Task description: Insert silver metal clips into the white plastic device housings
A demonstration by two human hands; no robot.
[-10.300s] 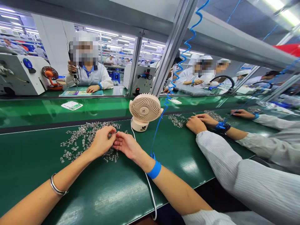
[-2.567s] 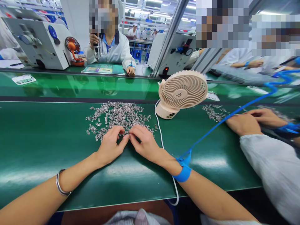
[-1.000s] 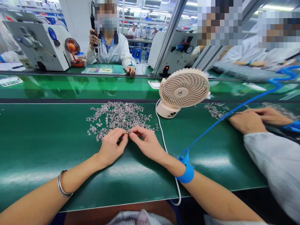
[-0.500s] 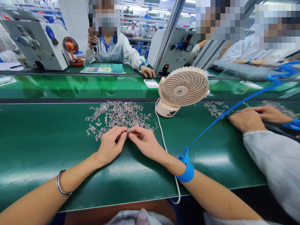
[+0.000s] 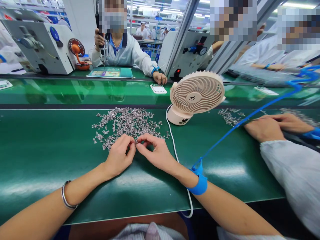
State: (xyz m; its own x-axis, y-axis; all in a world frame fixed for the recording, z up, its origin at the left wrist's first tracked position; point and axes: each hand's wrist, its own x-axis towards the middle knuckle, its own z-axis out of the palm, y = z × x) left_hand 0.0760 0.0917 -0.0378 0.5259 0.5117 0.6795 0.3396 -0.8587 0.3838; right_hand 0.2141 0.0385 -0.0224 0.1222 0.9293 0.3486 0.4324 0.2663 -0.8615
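Observation:
A loose pile of small silvery metal parts (image 5: 128, 121) lies on the green tabletop (image 5: 50, 143). At its near edge my left hand (image 5: 119, 155) and my right hand (image 5: 157, 151) meet, fingertips almost touching. Between them is a tiny metal piece (image 5: 136, 142), too small to make out in detail. Both hands are closed in a pinch on it, thumbs against forefingers. A blue strap (image 5: 198, 181) with a coiled cord circles my right wrist, and a silver bangle (image 5: 67, 195) is on my left.
A beige fan (image 5: 197, 95) stands right of the pile, its white cable (image 5: 173, 143) running down past my right wrist. Beyond is a green conveyor (image 5: 82, 91) carrying a white-framed part (image 5: 158, 89). A co-worker's hands (image 5: 267, 128) rest at the right; another person sits opposite.
My hands stay at the pile's near edge, with a slight shift of the fingers. The white-framed part on the conveyor has slid a little left. The person opposite has raised a hand from it slightly.

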